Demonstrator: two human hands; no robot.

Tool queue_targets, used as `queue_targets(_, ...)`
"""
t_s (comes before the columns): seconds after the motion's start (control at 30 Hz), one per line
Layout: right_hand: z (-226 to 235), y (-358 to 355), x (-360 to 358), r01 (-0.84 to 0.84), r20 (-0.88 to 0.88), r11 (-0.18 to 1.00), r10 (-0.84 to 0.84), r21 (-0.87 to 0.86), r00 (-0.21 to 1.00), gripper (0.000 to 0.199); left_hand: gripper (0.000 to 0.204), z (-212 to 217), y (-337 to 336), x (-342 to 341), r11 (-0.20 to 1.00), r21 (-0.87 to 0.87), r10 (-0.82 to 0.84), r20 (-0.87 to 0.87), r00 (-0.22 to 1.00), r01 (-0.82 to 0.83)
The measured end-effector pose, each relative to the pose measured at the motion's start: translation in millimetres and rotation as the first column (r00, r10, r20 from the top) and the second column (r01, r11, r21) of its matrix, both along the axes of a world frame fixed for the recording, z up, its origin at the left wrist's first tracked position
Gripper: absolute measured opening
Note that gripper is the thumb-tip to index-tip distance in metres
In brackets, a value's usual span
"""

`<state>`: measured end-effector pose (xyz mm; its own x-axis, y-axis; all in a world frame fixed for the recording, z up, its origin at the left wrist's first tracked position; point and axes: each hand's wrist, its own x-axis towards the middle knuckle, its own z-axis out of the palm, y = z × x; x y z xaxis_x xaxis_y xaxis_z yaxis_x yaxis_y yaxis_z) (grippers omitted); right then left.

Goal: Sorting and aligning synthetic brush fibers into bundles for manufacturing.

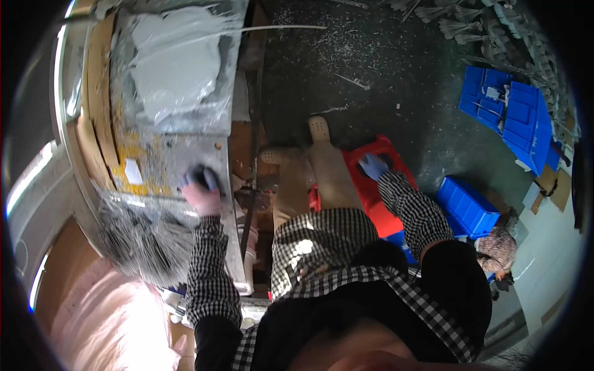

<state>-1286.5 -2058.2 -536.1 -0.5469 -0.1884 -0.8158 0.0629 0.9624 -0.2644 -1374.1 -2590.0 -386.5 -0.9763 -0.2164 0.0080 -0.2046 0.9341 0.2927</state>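
Observation:
At the near right side of the metal-topped workbench (213, 148), my left hand (202, 193) rests with thumb and fingers apart. It wears a pinkish glove with dark blue-grey fingers. A dark patch lies between the fingers, and I cannot tell whether it is glove or shadow. On the right, my right hand (374, 166), in a bluish-purple glove, lies on a low red plastic stool (399, 162) beside my legs, its fingers stretched out. Just below my left hand a bundle of thin grey strands or wires (145, 238) spreads over the bench.
White sheet material under clear plastic (176, 62) covers the bench's far part, with a thin white strip (281, 27) jutting past its edge. Blue plastic bins (467, 207) and blue panels (526, 117) stand on the right. Grey bundles (461, 18) lie far right; scraps litter the floor.

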Motion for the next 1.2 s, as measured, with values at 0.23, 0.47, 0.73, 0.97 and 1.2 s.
queue_targets(0.23,-61.6,112.4,103.8,-0.211,0.496,0.925,0.028,0.317,0.868,0.062,0.014,-17.7,-5.7,9.8,0.99,-0.112,-0.104,-0.124,0.987,0.09)
queue_targets(0.47,-96.3,104.1,74.9,-0.486,0.683,0.842,0.213,0.234,0.699,0.068,0.011,-11.1,15.3,4.3,0.998,0.061,-0.012,-0.052,0.999,0.015)
queue_targets(0.73,-83.4,28.4,-1.0,-0.543,0.591,0.776,0.284,0.321,0.755,0.066,0.018,0.1,27.5,-19.0,0.994,0.083,-0.06,-0.088,0.994,0.067)
queue_targets(0.97,-82.2,-135.1,-137.0,-0.53,0.343,0.824,0.447,0.203,0.826,0.06,0.019,4.6,8.8,-13.6,0.992,0.125,-0.004,-0.119,0.993,0.019)
queue_targets(1.2,-54.8,-239.0,-236.2,-0.575,0.291,0.813,0.529,0.096,0.797,0.057,0.026,2.6,10.6,-8.3,0.981,0.195,0.029,-0.069,0.997,-0.015)
